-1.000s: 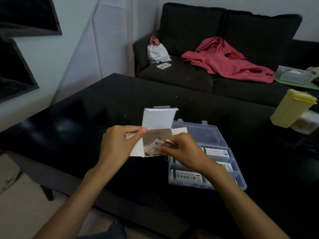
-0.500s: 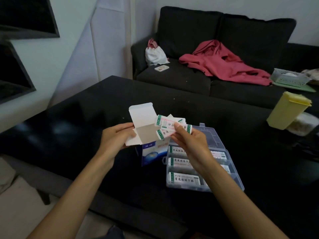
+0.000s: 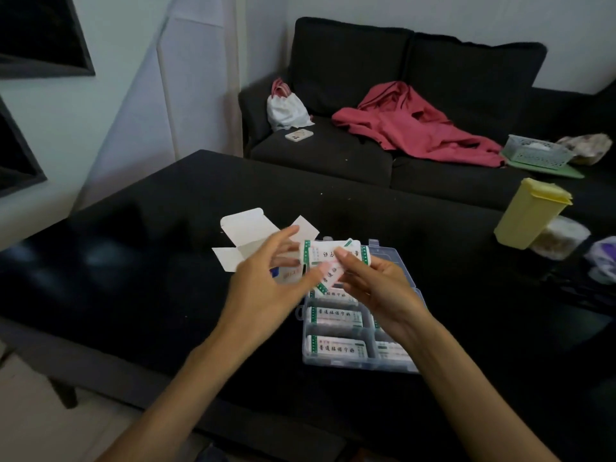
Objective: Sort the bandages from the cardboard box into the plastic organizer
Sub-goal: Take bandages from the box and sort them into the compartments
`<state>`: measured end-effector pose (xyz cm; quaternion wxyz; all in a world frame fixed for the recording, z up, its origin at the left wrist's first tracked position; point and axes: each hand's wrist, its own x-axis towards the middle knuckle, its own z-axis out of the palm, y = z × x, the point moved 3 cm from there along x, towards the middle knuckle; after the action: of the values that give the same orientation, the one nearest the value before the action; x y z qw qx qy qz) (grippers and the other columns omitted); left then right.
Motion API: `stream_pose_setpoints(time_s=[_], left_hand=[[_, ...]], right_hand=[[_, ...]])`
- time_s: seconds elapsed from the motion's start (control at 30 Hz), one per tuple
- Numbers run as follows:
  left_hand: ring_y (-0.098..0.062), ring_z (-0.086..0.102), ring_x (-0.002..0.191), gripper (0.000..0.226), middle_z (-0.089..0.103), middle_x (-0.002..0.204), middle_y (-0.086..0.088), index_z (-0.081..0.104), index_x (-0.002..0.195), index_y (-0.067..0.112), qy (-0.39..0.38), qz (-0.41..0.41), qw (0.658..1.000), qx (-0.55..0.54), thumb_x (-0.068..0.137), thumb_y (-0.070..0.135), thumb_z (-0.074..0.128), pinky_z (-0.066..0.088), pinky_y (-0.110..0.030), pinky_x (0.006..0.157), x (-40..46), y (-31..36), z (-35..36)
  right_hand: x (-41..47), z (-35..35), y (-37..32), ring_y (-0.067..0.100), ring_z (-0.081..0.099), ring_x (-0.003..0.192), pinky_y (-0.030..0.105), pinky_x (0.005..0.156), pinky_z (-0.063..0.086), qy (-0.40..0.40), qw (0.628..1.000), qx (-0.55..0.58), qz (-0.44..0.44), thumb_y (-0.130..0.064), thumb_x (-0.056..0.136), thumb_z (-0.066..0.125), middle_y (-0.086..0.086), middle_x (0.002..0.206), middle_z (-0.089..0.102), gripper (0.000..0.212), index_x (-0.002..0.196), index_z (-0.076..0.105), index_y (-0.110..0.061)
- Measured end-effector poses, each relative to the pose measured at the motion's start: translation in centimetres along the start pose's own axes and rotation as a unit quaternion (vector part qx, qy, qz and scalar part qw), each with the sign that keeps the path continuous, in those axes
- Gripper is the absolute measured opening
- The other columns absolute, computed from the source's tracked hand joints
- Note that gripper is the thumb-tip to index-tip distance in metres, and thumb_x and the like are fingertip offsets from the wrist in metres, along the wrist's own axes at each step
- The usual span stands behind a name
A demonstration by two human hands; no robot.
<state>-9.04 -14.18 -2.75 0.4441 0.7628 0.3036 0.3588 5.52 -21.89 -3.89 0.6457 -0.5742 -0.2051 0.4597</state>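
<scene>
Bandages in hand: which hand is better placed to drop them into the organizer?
Right. The right hand already pinches the bandages directly above the organizer. The left hand is open, holds nothing, and sits beside the box.

Dark sofa [image 3: 383, 141], black table [image 3: 133, 261], pale, perhaps white, walls [image 3: 133, 78].

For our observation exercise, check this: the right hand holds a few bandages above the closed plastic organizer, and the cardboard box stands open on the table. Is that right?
Not quite: the plastic organizer is open, its lid folded back, as the head view shows. The right hand does hold bandages above it, and the cardboard box stands open on the table.
</scene>
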Motion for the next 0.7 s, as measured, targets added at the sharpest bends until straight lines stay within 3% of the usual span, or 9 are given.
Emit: stream_pose_setpoints(time_s=[0.1, 0.17, 0.33, 0.5, 0.6, 0.7], left_hand=[[0.003, 0.067, 0.084, 0.050, 0.067, 0.097, 0.012, 0.050, 0.120, 0.027, -0.128, -0.125, 0.974, -0.140, 0.077, 0.019, 0.075, 0.056, -0.018, 0.067, -0.1, -0.7, 2.1], [-0.008, 0.070, 0.087, 0.044, 0.073, 0.098, 0.002, 0.057, 0.123, 0.018, -0.162, -0.144, 0.966, -0.141, 0.081, 0.012, 0.071, 0.059, -0.026, 0.073, 0.1, -1.1, 2.6], [-0.007, 0.070, 0.086, 0.042, 0.075, 0.092, 0.003, 0.058, 0.122, 0.020, -0.114, -0.149, 0.968, -0.169, 0.082, 0.016, 0.071, 0.056, -0.018, 0.067, 0.7, -1.5, 2.2], [-0.003, 0.069, 0.086, 0.032, 0.074, 0.088, 0.010, 0.059, 0.110, 0.033, -0.098, -0.144, 0.969, -0.177, 0.083, 0.020, 0.070, 0.055, -0.017, 0.068, 0.5, -1.6, 2.9], [-0.003, 0.069, 0.089, 0.026, 0.074, 0.093, 0.010, 0.060, 0.105, 0.035, -0.080, -0.138, 0.966, -0.205, 0.082, 0.028, 0.069, 0.055, -0.021, 0.076, 0.5, -1.4, 3.6], [-0.008, 0.068, 0.094, 0.025, 0.073, 0.098, 0.010, 0.067, 0.105, 0.030, -0.110, -0.157, 0.963, -0.190, 0.081, 0.037, 0.067, 0.054, -0.031, 0.087, 0.2, -1.5, 5.0]], right_hand=[[-0.3, -0.6, 0.2, 0.013, 0.071, 0.079, 0.017, 0.059, 0.052, 0.017, 1.000, 0.005, -0.018, -0.023, 0.081, 0.068, 0.009, 0.091, 0.074, 0.029, 0.103, 0.066, -0.004], [-0.3, -1.1, 0.4, 0.012, 0.071, 0.080, 0.020, 0.065, 0.050, 0.032, 0.999, -0.020, -0.016, -0.025, 0.082, 0.068, 0.006, 0.090, 0.074, 0.026, 0.101, 0.067, -0.007], [-0.4, -2.7, 0.3, 0.011, 0.067, 0.075, 0.024, 0.070, 0.051, 0.059, 0.995, -0.078, -0.012, -0.028, 0.078, 0.071, 0.004, 0.084, 0.074, 0.027, 0.096, 0.068, -0.008], [-0.2, -3.1, 0.8, 0.008, 0.064, 0.066, 0.019, 0.061, 0.051, 0.047, 0.996, -0.080, -0.012, -0.029, 0.080, 0.069, 0.000, 0.073, 0.071, 0.029, 0.099, 0.067, -0.007], [-0.2, -3.0, 1.1, 0.005, 0.061, 0.060, 0.016, 0.056, 0.049, 0.052, 0.995, -0.080, -0.028, -0.031, 0.086, 0.063, -0.002, 0.069, 0.068, 0.026, 0.100, 0.066, -0.009], [0.1, -2.5, 1.7, 0.003, 0.055, 0.057, 0.015, 0.055, 0.046, 0.064, 0.991, -0.095, -0.070, -0.032, 0.092, 0.055, -0.001, 0.069, 0.062, 0.026, 0.100, 0.064, -0.009]])
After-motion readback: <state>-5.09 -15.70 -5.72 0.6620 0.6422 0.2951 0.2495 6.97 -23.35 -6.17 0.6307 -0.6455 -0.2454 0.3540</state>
